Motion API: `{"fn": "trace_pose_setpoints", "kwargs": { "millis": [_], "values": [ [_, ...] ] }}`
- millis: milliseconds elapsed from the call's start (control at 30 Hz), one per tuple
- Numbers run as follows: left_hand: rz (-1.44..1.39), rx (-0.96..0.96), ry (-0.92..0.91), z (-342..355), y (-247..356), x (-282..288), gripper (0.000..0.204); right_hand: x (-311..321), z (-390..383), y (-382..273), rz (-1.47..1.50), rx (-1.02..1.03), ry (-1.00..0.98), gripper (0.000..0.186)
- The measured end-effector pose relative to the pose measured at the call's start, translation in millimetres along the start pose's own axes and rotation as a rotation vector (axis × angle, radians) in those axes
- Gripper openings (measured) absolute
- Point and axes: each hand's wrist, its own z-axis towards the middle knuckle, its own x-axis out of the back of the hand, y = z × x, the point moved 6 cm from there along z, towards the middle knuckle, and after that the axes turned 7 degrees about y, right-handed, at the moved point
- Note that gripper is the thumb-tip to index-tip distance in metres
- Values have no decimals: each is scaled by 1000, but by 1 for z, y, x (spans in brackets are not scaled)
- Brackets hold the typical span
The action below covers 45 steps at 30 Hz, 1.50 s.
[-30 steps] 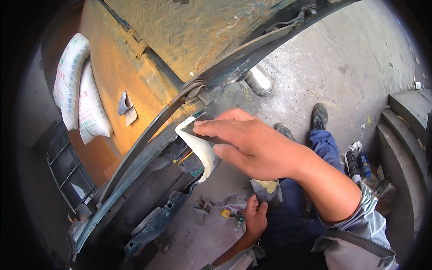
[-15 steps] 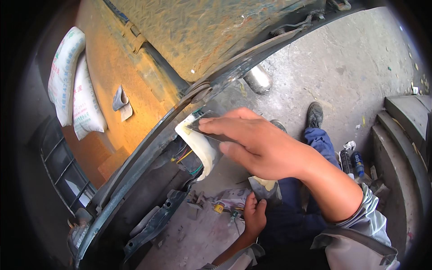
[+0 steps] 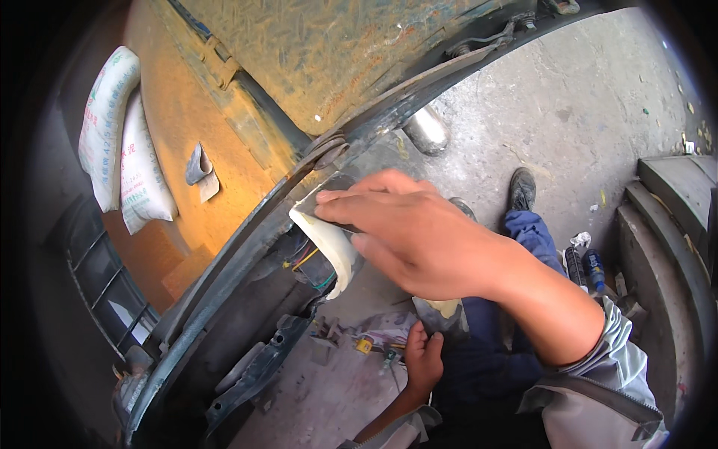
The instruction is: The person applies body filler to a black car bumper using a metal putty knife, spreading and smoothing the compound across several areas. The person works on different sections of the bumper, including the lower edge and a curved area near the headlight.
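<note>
My right hand (image 3: 426, 236) is closed on a thin dark putty spreader (image 3: 344, 225), with the fingers stretched along it. The blade lies against the upper part of a curved whitish panel edge (image 3: 334, 251) and is mostly hidden under the fingers. Lower down, my left hand (image 3: 424, 361) grips a dark flat plate (image 3: 453, 320) by its near edge. Yellowish putty (image 3: 447, 307) sits on that plate, partly covered by my right wrist. Coloured wires (image 3: 307, 258) show in the opening beside the curved edge.
A long dark metal rim (image 3: 224, 280) curves past the panel. On the orange surface (image 3: 224, 165) lie two white sacks (image 3: 108, 127) and a curled sheet of sandpaper (image 3: 200, 166). Cans (image 3: 594, 269) stand by the step (image 3: 651, 277) at right. Scraps and tools (image 3: 366, 340) lie below.
My right hand has slid slightly left with the spreader along the whitish edge. The left hand and its plate have stayed nearly still.
</note>
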Motion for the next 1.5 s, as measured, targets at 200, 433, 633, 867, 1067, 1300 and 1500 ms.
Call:
{"fn": "trace_pose_setpoints", "kwargs": {
  "millis": [200, 433, 633, 867, 1067, 1300, 1500],
  "values": [
    [-24, 14, -7, 0, 1, -1, 39, -9, -14, -3, -139, 81, -20, 46],
    [6, -11, 1, -5, 2, -4, 39, -4, -2, 2, 1, 31, -8, 49],
    [-5, 3, 13, -7, 1, 2, 39, -10, -23, 11, 84, 30, -7, 46],
    [-41, -40, 17, -11, 11, -4, 39, -7, 0, 12, 53, -41, -29, 47],
    [-110, -67, 93, -16, 22, 7, 38, -4, -31, 13, 123, -15, -38, 47],
    [-484, -417, 96, -28, 160, -18, 62, 27, -72, -17, 587, -64, -83, 45],
    [-452, -567, 181, -37, 216, -21, 65, 18, -104, -18, 245, -65, -232, 50]
  ]
}}
